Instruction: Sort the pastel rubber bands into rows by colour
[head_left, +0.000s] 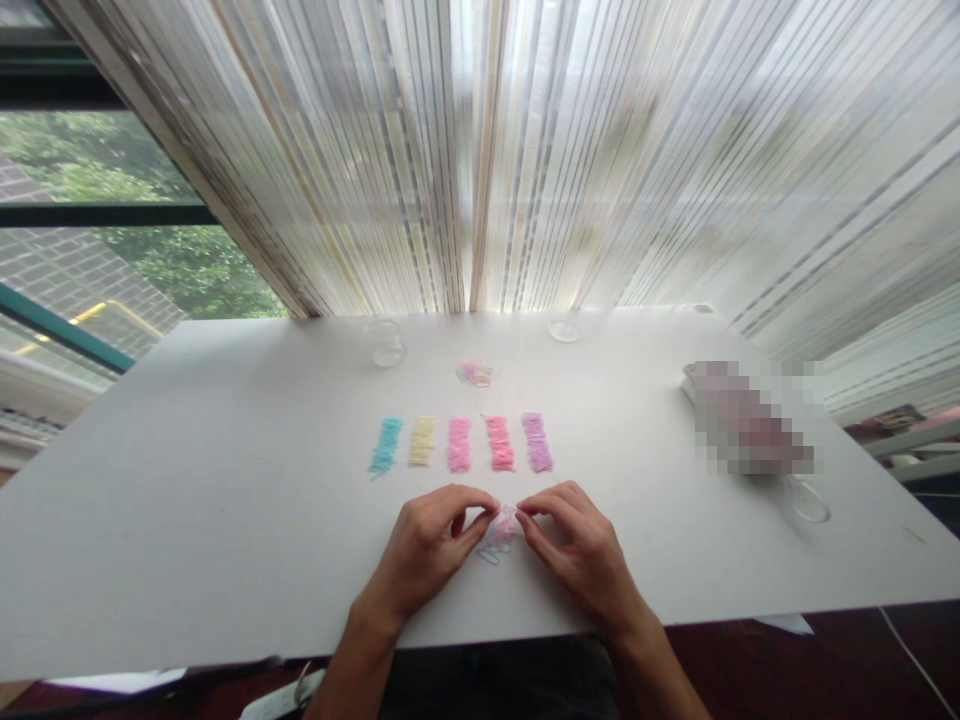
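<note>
Close to the front of the white table, a small loose pile of thin pastel rubber bands [495, 548] lies between my hands. My left hand [431, 540] is closed in a pinch at the pile's upper left. Opposite it, my right hand [574, 535] pinches at the upper right. A pale pink rubber band [508, 512] seems to be held between the fingertips, though its outline is blurred. Beyond my hands are neat strips of bands by colour: turquoise [387, 445], yellow [422, 442], pink [459, 444], coral [499, 443] and purple [537, 442].
Farther back sits a mixed pile of bands [475, 374]. A clear round container [387, 345] stands at the back left and a clear lid [565, 330] at the back right. A blurred-out object [750, 420] with a strap lies on the right. Striped curtains [480, 150] hang behind the table [225, 500].
</note>
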